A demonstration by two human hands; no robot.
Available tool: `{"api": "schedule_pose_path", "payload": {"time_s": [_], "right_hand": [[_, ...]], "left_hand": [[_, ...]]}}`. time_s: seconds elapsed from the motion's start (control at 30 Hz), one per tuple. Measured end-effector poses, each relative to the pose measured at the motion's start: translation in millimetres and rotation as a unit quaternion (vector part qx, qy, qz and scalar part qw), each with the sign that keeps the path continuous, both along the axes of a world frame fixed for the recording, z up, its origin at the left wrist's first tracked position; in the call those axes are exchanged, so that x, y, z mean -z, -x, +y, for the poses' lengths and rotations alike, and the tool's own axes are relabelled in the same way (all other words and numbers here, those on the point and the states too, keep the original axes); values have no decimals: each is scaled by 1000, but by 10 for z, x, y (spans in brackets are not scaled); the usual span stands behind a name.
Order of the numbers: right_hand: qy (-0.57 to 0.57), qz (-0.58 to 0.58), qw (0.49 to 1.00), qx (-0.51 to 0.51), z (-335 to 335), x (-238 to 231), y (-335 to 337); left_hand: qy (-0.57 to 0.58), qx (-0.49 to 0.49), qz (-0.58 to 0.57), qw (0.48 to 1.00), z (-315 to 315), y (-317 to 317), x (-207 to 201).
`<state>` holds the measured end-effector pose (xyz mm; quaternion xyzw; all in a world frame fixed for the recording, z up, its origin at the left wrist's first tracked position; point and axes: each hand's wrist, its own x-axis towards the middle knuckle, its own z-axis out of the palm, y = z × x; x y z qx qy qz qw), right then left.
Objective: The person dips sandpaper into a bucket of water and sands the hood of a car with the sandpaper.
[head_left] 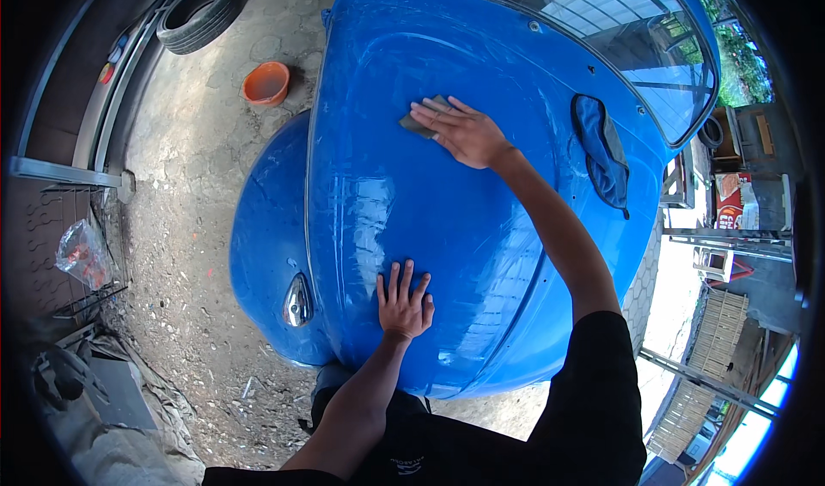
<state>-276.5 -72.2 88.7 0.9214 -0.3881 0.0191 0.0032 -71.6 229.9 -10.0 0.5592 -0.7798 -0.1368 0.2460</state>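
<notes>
A glossy blue car front (447,211) fills the middle, with whitish smears and scuffs on its paint. On the upper part of the hood my right hand (464,132) presses a grey-brown sheet (418,123), which looks like sandpaper, under its fingers. The sheet's edges stick out past the fingertips. Lower down, my left hand (402,301) lies flat with its fingers spread, holding nothing. A blue cloth with a dark edge (600,152) rests on the hood, right of my right forearm.
An orange bucket (266,84) stands on the ground left of the car, below a loose tyre (199,15). The windshield (619,30) is at the upper right. A chrome-trimmed lamp (297,301) sits on the left fender. A clear plastic bag (84,254) hangs at the far left.
</notes>
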Motion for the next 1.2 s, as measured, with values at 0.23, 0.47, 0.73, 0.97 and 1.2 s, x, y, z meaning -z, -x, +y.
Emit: {"api": "schedule_pose_path", "payload": {"time_s": [0.23,0.47,0.73,0.97,1.2], "right_hand": [[60,-40,988,135,-158,211,-235],[105,-8,955,277,-665,68,8],[41,-4,996,74,-648,129,-565],[56,-4,991,120,-725,204,-783],[117,-2,952,283,-1050,264,-783]], "left_hand": [[3,4,9,1000,31,65,-6],[10,18,25,999,3,198,-39],[3,14,8,1000,1,75,-39],[2,9,7,1000,32,38,-15],[6,16,27,999,-4,213,-18]]}}
